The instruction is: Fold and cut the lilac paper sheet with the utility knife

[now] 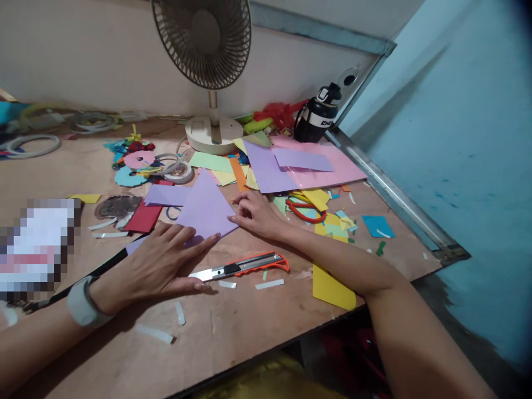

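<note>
1. A person's left hand is lying palm down with fingers loosely spread, gripping nothing, its fingertips pressing along the near edge of a folded-looking purple sheet.
2. The right hand is curling partway, thumb and fingertips meeting the sheet's right corner; whether they are pinching it, one cannot tell.
3. The sheet is lying mid-table, between the hands and a white-based fan.
4. An orange-edged box cutter is resting in front of the sheet, its metal end pointing toward the left thumb.
5. Red-handled scissors and yellow paper are lying near the right forearm, while a black bottle is standing behind pink paper.
</note>
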The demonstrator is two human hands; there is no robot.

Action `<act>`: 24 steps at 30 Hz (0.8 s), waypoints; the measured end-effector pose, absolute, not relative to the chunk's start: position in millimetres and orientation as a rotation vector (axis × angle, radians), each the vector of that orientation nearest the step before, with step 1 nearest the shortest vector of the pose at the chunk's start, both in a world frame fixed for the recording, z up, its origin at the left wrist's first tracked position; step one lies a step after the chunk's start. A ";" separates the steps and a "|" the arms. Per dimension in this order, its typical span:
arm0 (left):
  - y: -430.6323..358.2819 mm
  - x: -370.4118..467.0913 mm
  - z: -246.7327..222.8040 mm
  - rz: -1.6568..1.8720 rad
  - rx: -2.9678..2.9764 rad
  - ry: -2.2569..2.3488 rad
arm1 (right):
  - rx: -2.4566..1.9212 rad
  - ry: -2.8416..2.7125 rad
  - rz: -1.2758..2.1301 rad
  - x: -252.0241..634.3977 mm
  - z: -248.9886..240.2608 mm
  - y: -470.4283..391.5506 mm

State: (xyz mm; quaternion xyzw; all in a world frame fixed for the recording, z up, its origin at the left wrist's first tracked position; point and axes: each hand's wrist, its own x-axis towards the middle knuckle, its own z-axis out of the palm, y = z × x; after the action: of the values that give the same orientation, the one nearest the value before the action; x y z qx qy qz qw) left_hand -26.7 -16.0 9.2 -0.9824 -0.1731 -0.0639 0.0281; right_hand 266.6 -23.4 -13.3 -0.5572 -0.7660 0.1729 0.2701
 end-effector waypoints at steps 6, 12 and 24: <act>-17.1 -25.5 8.9 -0.207 -3.036 -0.543 | -1.553 -2.082 0.451 266.7 -9.7 -26.0; -15.9 -26.7 9.0 -0.156 -3.028 -0.536 | -1.526 -2.069 0.451 264.6 -11.4 -27.5; -15.9 -26.5 9.5 -0.172 -2.978 -0.475 | -1.622 -2.431 0.470 258.8 -3.3 -28.4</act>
State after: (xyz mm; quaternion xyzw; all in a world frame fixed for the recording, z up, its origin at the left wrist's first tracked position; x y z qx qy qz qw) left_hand -26.5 -15.9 9.5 -0.9841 -0.1568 -0.0568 0.0603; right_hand 258.8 -28.4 -3.3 -0.5458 -0.8178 0.1581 0.0906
